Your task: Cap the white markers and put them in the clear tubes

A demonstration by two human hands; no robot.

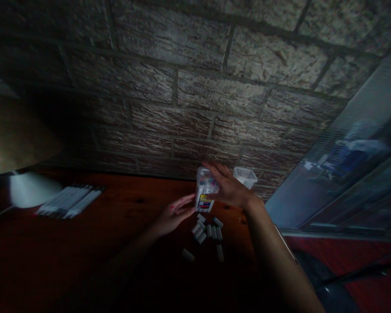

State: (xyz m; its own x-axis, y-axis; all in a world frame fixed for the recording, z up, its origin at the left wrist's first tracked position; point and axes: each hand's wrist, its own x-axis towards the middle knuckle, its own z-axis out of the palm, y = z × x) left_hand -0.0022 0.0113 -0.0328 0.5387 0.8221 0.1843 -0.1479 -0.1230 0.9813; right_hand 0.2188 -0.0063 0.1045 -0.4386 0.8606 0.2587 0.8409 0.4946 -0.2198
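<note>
A clear plastic box (204, 189) with a colourful label stands on the dark wooden table (127, 208) near the brick wall. My right hand (230, 188) is wrapped round the box's right side and top. Just left of it lies my left hand (175, 214), fingers stretched out flat, their tips touching the lower edge of the box. Several small white sticks (208, 231), like pieces of chalk, lie scattered on the table just in front of the box.
A clear lid or tub (245, 176) sits behind my right hand by the wall. A row of white pens (68, 201) lies at the left, beside a lamp with a pale shade (16, 134). A window (355, 174) is at the right.
</note>
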